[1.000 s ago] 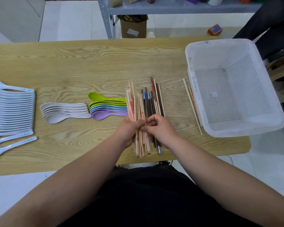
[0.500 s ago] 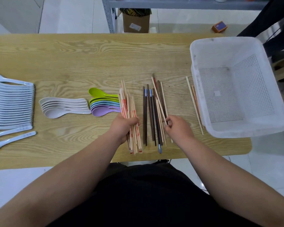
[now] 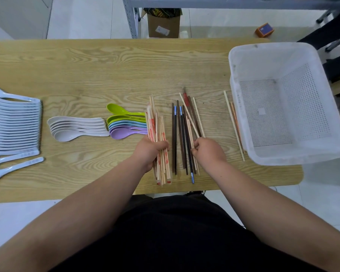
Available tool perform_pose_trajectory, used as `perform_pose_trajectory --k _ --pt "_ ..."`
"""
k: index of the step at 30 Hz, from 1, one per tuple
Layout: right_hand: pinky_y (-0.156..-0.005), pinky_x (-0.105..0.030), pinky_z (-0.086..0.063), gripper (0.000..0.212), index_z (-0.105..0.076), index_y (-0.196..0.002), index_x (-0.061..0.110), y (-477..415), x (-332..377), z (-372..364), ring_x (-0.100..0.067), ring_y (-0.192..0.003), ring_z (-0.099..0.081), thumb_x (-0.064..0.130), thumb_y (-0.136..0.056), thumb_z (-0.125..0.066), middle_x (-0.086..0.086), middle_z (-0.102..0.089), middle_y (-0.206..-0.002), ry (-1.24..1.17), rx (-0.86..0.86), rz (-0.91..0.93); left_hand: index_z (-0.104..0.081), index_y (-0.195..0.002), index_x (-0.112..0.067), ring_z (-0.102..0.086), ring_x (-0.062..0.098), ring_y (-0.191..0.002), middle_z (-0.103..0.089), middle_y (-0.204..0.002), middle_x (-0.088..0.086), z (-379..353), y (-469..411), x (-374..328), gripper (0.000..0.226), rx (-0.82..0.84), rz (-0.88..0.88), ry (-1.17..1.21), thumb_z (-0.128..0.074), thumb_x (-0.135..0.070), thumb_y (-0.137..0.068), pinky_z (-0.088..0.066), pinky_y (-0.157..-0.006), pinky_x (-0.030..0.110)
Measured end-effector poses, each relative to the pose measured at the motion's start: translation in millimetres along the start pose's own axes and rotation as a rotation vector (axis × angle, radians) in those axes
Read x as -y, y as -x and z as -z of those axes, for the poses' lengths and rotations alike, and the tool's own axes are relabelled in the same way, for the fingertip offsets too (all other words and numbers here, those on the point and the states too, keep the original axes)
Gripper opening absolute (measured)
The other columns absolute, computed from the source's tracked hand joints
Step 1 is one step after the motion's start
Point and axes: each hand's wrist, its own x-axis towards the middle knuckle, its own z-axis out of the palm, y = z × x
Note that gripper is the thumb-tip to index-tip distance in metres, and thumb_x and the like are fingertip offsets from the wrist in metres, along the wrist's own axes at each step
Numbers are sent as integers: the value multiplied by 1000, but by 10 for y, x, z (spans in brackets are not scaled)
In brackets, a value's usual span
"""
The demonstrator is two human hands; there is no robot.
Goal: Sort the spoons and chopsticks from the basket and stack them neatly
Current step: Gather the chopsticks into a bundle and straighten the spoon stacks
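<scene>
Sorting stands at the chopsticks, near the bench's front edge. Left hand (image 3: 149, 152) grips the bundle of pale wooden red-printed chopsticks (image 3: 158, 126). Right hand (image 3: 208, 152) pinches a pale stick (image 3: 188, 114) among the dark lacquered chopsticks (image 3: 174, 134). Next move, as judged: lift it clear and add it to the bundle.

table (image 3: 86, 71): wood-grain top, matt, smooth. basket (image 3: 283, 55): white translucent plastic, perforated floor and walls, dull and scuffed. Left of basket: pale chopsticks (image 3: 155, 122) bare wood, matt, some with red print; dark chopsticks (image 3: 175, 132) smooth, slight sheen, blue bands. Further left: coloured spoons (image 3: 126, 126) and white spoons (image 3: 77, 128), glossy plastic; farthest left, bluish-white spoons (image 3: 14, 124), same gloss. Behind-left of basket: brown cardboard box (image 3: 163, 24), grey metal shelf (image 3: 131, 16).
</scene>
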Motion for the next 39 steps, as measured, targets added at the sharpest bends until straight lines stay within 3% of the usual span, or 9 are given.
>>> perform_pose_trajectory --k 7,11,15,20,23,26,32,36,39 --pt "-59 -29 -39 30 -58 -118 13 3 153 -14 -21 -80 -57 33 -96 -63 -1 -61 -93 75 30 -84 -63 -109 -3 -69 28 -77 -70 -89 18 -15 -17 -29 25 -9 -11 -20 -73 -4 -86 -57 -63 35" --pt "-64 -31 -45 32 -57 -119 10 11 210 -52 -23 -86 -60 24 -93 -67 -6 -62 -102 -28 28 -141 -63 -110 -6 -69 28 -77 -70 -89 16 -14 -53 -40 26 4 -35 -46 -73 -6 -86 -60 -69 40" --pt "-74 -35 -51 42 -51 -125 9 51 298 -100 -29 -101 -62 21 -90 -72 -12 -59 -117 -97 8 -177 -63 -109 -3 -68 27 -72 -70 -86 16 -7 -79 -57 28 2 -21 -62 -75 -8 -84 -57 -66 40" --pt "-69 -34 -50 31 -51 -123 13 53 340 -116 -23 -89 -60 14 -94 -63 -6 -63 -107 -152 21 -178 -60 -113 2 -65 24 -62 -68 -73 11 5 -74 -106 34 1 -21 -65 -74 -4 -82 -56 -61 37" --pt "-73 -35 -55 23 -55 -114 17 77 307 -69 -19 -85 -62 17 -93 -64 -2 -64 -101 -212 -6 -197 -59 -116 2 -66 24 -63 -68 -77 13 32 -71 -129 38 15 -20 -69 -75 -5 -81 -55 -61 36" --pt "-64 -29 -52 18 -56 -106 21 111 285 28 -10 -77 -60 20 -92 -68 5 -63 -95 -349 -50 -187 -60 -113 1 -66 25 -65 -68 -79 14 33 -68 -151 34 40 -30 -61 -74 -4 -82 -54 -61 36" --pt "-78 -28 -55 19 -63 -98 27 222 474 144 -9 -90 -66 29 -86 -77 8 -69 -97 -709 -7 -25 -65 -99 -9 -70 22 -70 -73 -80 9 -98 7 -157 16 161 -92 -7 -65 4 -90 -58 -62 32" --pt "-83 -29 -58 13 -72 -96 25 250 507 82 -10 -89 -71 25 -85 -79 6 -74 -93 -859 -8 -25 -63 -112 -8 -72 32 -94 -72 -103 19 -168 44 -134 18 218 -105 99 -62 -2 -95 -60 -83 45" --pt "-83 -24 -56 14 -75 -101 27 301 477 93 -2 -88 -69 25 -88 -77 10 -74 -93 -831 9 17 -58 -122 1 -72 32 -93 -70 -107 23 -178 59 -128 30 200 -87 118 -65 0 -92 -61 -77 42"
